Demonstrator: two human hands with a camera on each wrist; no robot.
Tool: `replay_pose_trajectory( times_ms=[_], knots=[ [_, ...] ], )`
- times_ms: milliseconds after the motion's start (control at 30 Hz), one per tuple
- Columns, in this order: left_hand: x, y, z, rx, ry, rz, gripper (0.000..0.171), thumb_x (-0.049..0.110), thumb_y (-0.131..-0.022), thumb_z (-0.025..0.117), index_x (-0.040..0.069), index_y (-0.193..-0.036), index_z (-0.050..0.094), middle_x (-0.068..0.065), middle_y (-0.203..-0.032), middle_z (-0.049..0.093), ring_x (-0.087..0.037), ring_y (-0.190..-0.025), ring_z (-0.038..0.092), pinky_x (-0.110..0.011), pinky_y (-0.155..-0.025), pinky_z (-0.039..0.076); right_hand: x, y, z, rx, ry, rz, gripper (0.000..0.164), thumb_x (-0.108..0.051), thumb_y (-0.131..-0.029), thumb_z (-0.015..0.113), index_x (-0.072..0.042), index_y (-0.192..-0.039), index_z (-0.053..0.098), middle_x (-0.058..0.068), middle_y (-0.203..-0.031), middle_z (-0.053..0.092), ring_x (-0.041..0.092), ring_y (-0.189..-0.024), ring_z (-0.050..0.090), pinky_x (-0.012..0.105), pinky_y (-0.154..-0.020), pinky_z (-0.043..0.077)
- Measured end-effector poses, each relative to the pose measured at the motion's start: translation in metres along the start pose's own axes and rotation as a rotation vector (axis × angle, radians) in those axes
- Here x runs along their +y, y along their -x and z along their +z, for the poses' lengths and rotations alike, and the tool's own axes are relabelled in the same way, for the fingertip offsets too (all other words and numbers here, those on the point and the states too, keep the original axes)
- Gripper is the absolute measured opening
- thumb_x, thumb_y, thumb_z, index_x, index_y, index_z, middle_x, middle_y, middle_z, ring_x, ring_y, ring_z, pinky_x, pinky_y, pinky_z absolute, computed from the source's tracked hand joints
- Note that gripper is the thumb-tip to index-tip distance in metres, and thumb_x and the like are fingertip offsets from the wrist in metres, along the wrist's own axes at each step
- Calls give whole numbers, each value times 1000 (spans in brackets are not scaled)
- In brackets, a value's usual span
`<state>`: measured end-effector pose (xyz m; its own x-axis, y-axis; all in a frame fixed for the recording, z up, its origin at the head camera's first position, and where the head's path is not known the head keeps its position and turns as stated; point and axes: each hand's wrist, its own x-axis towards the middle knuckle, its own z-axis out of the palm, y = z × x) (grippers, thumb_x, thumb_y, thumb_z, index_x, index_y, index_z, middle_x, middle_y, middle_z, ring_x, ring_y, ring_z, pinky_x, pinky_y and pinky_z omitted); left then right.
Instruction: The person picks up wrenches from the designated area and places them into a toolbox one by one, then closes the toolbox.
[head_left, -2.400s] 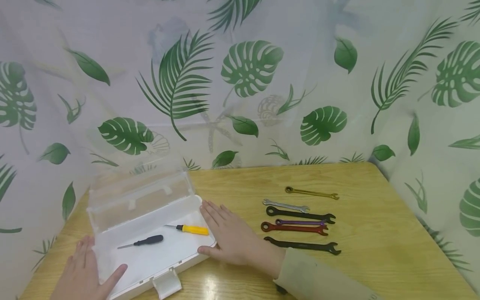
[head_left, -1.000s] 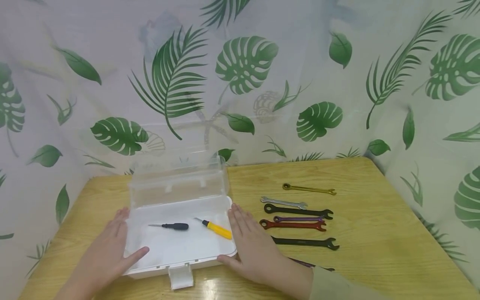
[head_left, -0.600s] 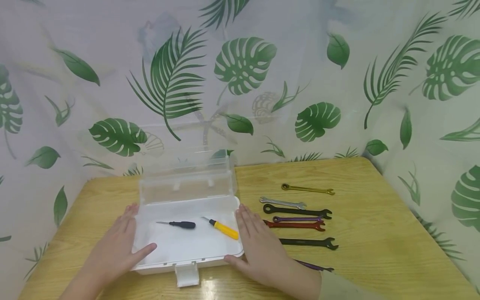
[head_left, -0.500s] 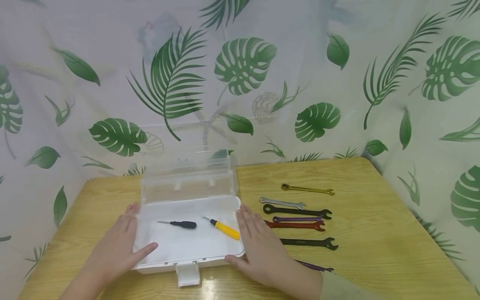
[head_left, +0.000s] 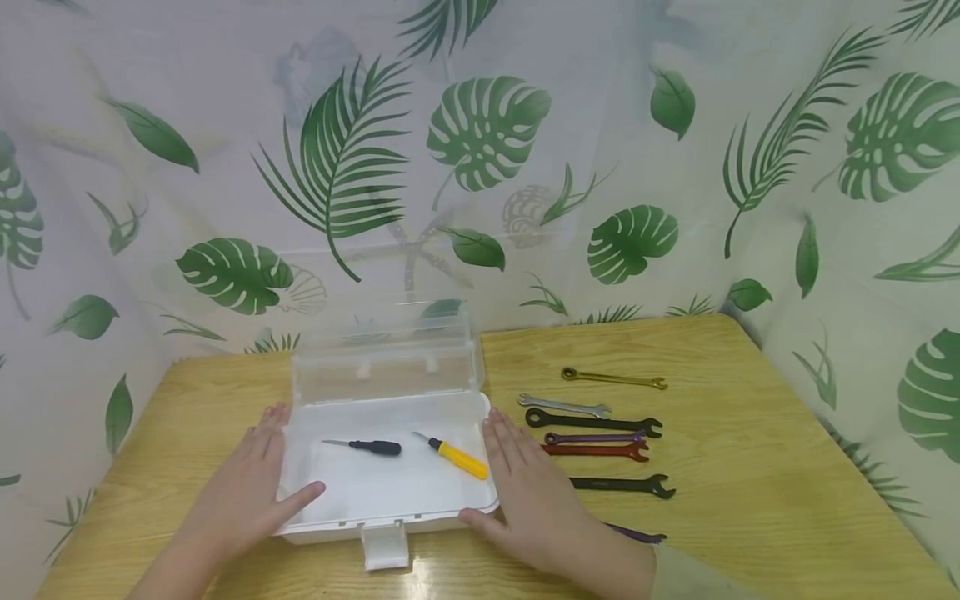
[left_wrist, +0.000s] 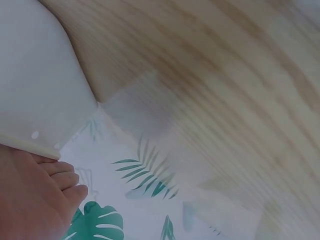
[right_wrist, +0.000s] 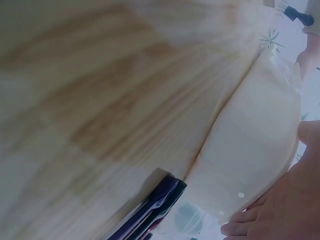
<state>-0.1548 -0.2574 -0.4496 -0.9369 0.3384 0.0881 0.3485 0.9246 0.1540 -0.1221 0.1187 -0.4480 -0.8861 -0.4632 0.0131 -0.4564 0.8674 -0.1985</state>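
Note:
A white plastic toolbox (head_left: 442, 522) lies on the wooden table with its clear lid (head_left: 390, 375) raised at the back and its front latch (head_left: 385, 547) hanging down. Inside are a screwdriver with a black handle (head_left: 381, 447) and one with a yellow handle (head_left: 461, 460). My left hand (head_left: 236, 496) lies along the box's left side, fingers extended, thumb over the front left rim. My right hand (head_left: 534, 500) presses the right side the same way. Both wrist views show the hands (left_wrist: 35, 197) against the box's outer walls (right_wrist: 250, 135).
Right of the box lie several wrenches: gold (head_left: 615, 379), silver (head_left: 566, 407), black (head_left: 592, 422), purple (head_left: 596, 437), red (head_left: 600, 451) and a lower black one (head_left: 622, 484). My right forearm partly covers another purple wrench (head_left: 637, 534). A leaf-patterned cloth (head_left: 495, 208) hangs behind.
Between my hands, the toolbox has slid right and turned squarer to the table, its right side nearer the wrenches. The screwdrivers inside moved with it; the yellow-handled one lies at a different angle.

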Motion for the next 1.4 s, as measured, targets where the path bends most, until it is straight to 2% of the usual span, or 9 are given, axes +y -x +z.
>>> replay_pose_trajectory(
  times_ms=[400,633,733,933,1133,1267,1400],
  knots=[
    [8,-2,2,13,-1,2,104,59,-98,66,-20,-156,31,-34,-170,27,-51,-158,28,-64,-127,33,4,4,-3,1,7,2,104,-72,-102,47,3,-168,17,21,-178,10,38,-166,17,52,-135,23],
    [10,6,0,-20,-7,-30,100,59,-103,60,-19,-158,28,-37,-168,27,-54,-157,29,-67,-126,32,5,3,3,13,0,6,106,-75,-102,44,2,-169,14,20,-178,8,36,-167,14,53,-135,23],
    [12,12,1,-34,5,-48,106,62,-101,61,-19,-159,24,-38,-168,26,-55,-155,30,-67,-125,34,5,3,5,14,-4,5,106,-74,-102,45,2,-169,14,20,-178,7,37,-166,14,54,-135,23],
    [14,21,3,-27,-5,-42,123,73,-90,68,-18,-160,22,-38,-167,28,-54,-154,34,-65,-124,37,7,3,3,8,-15,-2,105,-73,-101,49,2,-168,17,20,-178,9,36,-166,17,53,-135,23],
    [14,21,2,-27,-46,-20,128,79,-87,67,-18,-160,25,-36,-168,28,-53,-155,33,-64,-126,36,14,5,-2,12,-32,-35,102,-71,-102,50,2,-167,21,18,-178,11,34,-166,19,51,-135,23],
    [14,19,1,-21,-69,2,128,80,-86,66,-18,-159,26,-35,-169,28,-52,-156,32,-63,-126,36,21,8,-5,48,-40,-82,95,-64,-104,51,3,-166,25,19,-177,18,34,-165,23,51,-134,25],
    [15,17,0,-30,-63,7,129,80,-87,66,-18,-159,25,-36,-169,27,-52,-156,31,-63,-126,35,29,10,-7,88,-69,-89,89,-56,-105,55,3,-166,27,19,-176,25,34,-164,27,52,-133,28]
  ],
)
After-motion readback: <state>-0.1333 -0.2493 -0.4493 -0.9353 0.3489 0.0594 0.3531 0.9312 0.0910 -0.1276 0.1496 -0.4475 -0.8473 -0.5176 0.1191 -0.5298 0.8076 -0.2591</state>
